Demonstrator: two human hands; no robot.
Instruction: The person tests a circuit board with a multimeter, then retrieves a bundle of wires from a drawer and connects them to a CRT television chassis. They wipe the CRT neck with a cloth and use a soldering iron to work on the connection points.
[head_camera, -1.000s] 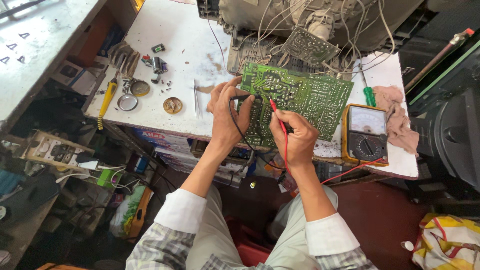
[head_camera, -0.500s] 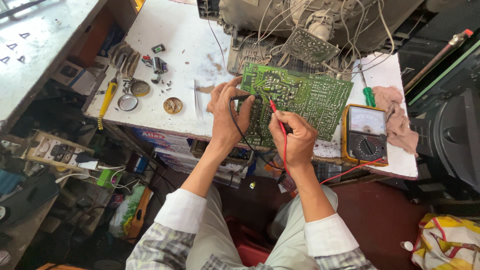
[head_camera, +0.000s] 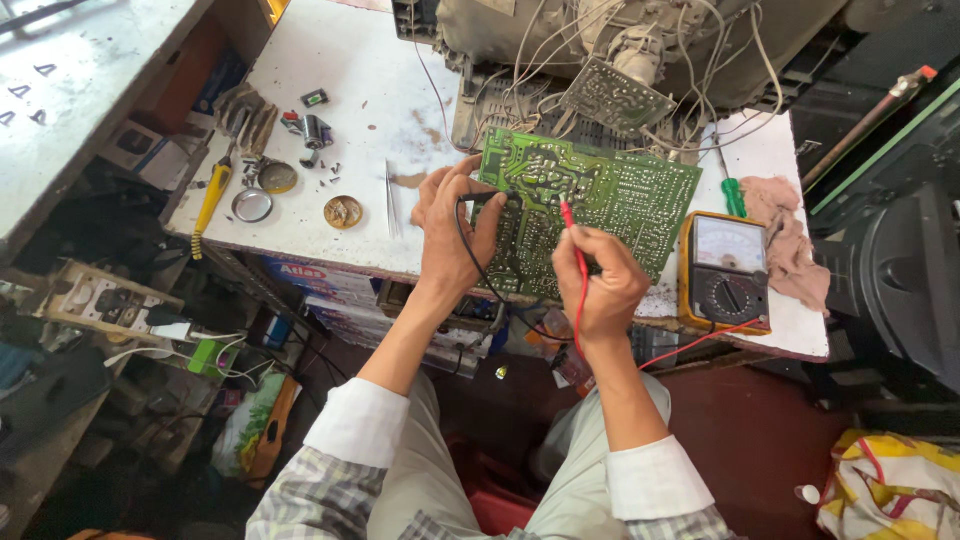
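1. A white, stained and scuffed table (head_camera: 330, 90) is carrying the work; its front edge is running across the middle of the head view, and a dark, cluttered floor is lying below it.
2. A green printed circuit board (head_camera: 610, 190) is lying flat near the table's front edge, solder side up, a rectangular sheet dotted with fine silvery joints.
3. The left hand (head_camera: 455, 235) is resting at the board's left end, its fingers (head_camera: 487, 222) closing around a black probe (head_camera: 480, 197) that is touching the board.
4. The right hand (head_camera: 605, 280) is sitting over the board's lower middle, its fingers (head_camera: 600, 250) pinching a slim red probe (head_camera: 568, 218) with the tip pressing on the board.
5. A black lead and a red lead (head_camera: 690, 343) are trailing off the table's edge; the red one is running towards a yellow-cased analogue meter (head_camera: 725, 270) just right of the board.
6. A crumpled pinkish cloth (head_camera: 790, 235) is lying beside the meter, and a green-handled screwdriver (head_camera: 733, 195) is sitting just above it.
7. Behind the board, a grey casing with a tangle of pale wires (head_camera: 620, 40) is filling the far side of the table.
8. On the left of the table, thin metal tweezers (head_camera: 390, 190), round tins (head_camera: 343, 211) and a yellow-handled tool (head_camera: 212, 200) are lying well apart from the hands.
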